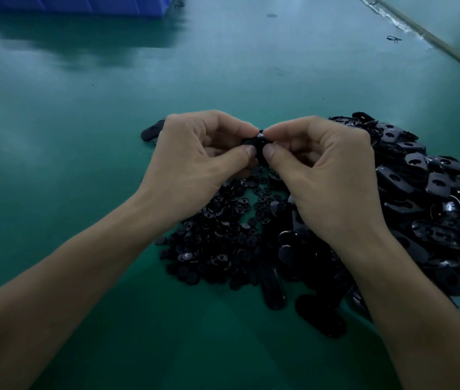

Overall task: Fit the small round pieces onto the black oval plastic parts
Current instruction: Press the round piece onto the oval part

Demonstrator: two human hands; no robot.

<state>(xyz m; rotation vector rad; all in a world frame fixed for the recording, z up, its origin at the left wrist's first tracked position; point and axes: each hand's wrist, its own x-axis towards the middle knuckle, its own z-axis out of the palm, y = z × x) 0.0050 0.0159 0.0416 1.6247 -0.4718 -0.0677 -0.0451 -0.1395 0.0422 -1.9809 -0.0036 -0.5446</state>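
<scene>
My left hand (195, 159) and my right hand (327, 170) meet above the table and pinch one small black part (257, 142) between thumbs and forefingers. Most of that part is hidden by my fingertips, so I cannot tell whether it is an oval part, a round piece or both. Under my wrists lies a heap of small round black pieces (217, 237). A larger pile of black oval plastic parts (425, 192) spreads to the right. One black oval part (153, 132) lies alone just behind my left hand.
The table has a green mat (68, 150). A blue plastic crate (82, 4) stands at the far left edge. A pale strip (425, 35) runs diagonally across the far right corner, with a small dark scrap (394, 38) beside it.
</scene>
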